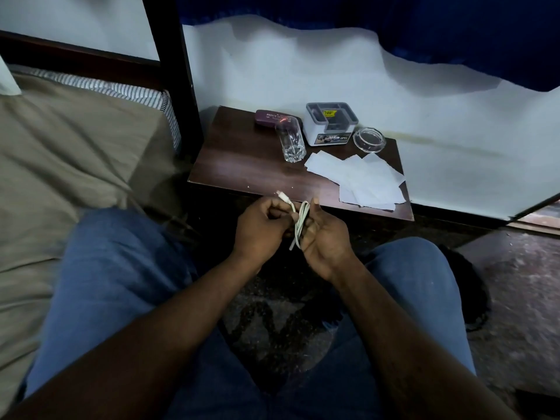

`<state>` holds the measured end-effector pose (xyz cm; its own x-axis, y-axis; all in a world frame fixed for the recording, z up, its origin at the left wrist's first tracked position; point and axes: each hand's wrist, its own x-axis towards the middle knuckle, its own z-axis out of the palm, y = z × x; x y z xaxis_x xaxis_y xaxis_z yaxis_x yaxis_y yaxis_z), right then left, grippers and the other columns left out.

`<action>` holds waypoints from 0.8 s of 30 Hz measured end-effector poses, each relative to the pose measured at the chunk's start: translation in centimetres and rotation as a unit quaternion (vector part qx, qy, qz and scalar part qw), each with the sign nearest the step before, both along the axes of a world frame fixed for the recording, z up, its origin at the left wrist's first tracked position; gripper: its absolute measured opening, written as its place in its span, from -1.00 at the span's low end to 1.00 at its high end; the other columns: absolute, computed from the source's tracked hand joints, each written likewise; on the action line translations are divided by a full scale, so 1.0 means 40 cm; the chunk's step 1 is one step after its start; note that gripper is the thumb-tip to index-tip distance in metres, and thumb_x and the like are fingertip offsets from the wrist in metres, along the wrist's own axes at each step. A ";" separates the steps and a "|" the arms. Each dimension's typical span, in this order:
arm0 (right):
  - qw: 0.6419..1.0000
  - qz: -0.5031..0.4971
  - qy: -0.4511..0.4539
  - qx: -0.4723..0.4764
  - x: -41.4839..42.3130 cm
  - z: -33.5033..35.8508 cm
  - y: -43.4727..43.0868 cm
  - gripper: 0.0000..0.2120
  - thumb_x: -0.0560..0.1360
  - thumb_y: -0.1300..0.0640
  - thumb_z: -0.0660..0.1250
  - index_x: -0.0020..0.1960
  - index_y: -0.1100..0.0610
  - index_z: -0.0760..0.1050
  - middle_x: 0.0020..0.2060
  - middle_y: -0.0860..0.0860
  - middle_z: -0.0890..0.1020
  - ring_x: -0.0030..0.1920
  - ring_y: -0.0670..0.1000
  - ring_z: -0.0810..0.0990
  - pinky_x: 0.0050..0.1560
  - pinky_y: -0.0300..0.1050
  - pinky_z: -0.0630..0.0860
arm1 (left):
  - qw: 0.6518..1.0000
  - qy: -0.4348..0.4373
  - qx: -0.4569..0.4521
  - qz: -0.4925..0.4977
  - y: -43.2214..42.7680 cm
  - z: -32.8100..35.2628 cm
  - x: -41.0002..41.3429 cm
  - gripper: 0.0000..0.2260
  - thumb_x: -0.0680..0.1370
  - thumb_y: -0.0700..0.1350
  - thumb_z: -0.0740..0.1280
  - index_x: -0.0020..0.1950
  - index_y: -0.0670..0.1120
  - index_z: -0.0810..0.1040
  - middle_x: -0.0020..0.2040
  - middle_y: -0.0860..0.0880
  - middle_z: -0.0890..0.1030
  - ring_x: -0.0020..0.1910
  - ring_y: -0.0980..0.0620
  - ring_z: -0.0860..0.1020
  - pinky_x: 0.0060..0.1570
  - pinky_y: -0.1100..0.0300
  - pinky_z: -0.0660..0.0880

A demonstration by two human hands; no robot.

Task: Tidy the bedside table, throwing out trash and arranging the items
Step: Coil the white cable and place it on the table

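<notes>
One thin white cable [300,222], half-coiled, is held just in front of the dark wooden bedside table [242,165]. The left hand [260,228] pinches its plug end and the right hand [325,237] curls round the loops. A slack grip could let the coils spring loose or tangle.

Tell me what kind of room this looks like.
Probably a bedroom: a bed with a dark frame stands beside a small wooden bedside table holding a drinking glass and a maroon case.
</notes>
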<state>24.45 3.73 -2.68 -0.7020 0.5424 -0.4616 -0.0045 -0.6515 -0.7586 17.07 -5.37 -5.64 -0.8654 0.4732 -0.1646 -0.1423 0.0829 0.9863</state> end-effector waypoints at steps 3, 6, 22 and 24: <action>1.000 -0.004 0.008 -0.010 0.001 0.003 -0.002 -0.68 0.75 0.07 0.17 0.00 0.27 0.56 -0.20 0.13 0.70 -0.19 -0.02 0.67 0.02 -0.16 0.60 | 0.998 0.039 -0.015 0.050 0.001 -0.004 0.011 -0.78 0.45 -0.23 0.56 -0.09 0.03 0.59 -0.16 0.01 0.74 -0.13 0.01 0.72 -0.04 -0.02 0.69; 1.000 0.024 0.011 0.000 0.005 0.008 -0.009 -0.53 0.75 -0.08 0.12 0.17 0.33 0.54 -0.09 0.24 0.63 -0.07 0.10 0.63 0.22 -0.05 0.54 | 0.986 0.137 -0.091 0.043 -0.005 0.001 0.023 -0.91 0.50 -0.13 0.52 -0.05 0.05 0.73 -0.14 0.11 0.75 -0.16 0.20 0.70 -0.04 0.23 0.61; 0.995 0.040 -0.053 0.073 -0.011 -0.036 -0.015 -0.63 0.74 -0.05 0.18 0.03 0.19 0.61 -0.15 0.06 0.71 -0.15 -0.04 0.70 -0.08 -0.17 0.64 | 0.910 0.314 -0.264 -0.062 -0.008 0.017 0.022 -0.81 0.50 0.03 0.43 -0.04 -0.07 0.67 -0.16 -0.07 0.72 -0.13 -0.14 0.68 -0.16 0.09 0.57; 0.992 0.027 -0.068 0.101 -0.018 -0.040 -0.027 -0.65 0.74 -0.01 0.20 -0.03 0.17 0.63 -0.21 0.03 0.72 -0.15 -0.05 0.68 -0.02 -0.15 0.63 | 0.897 0.335 -0.281 -0.063 -0.006 0.012 0.028 -0.80 0.53 0.03 0.39 -0.05 -0.09 0.65 -0.13 -0.10 0.70 -0.10 -0.20 0.67 -0.17 0.06 0.54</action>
<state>23.72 2.66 -4.30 -0.6713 0.5965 -0.4400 0.1389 -0.4819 -0.8652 18.19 -5.60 -5.17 -0.8052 0.5789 0.1286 0.5115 0.5683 0.6444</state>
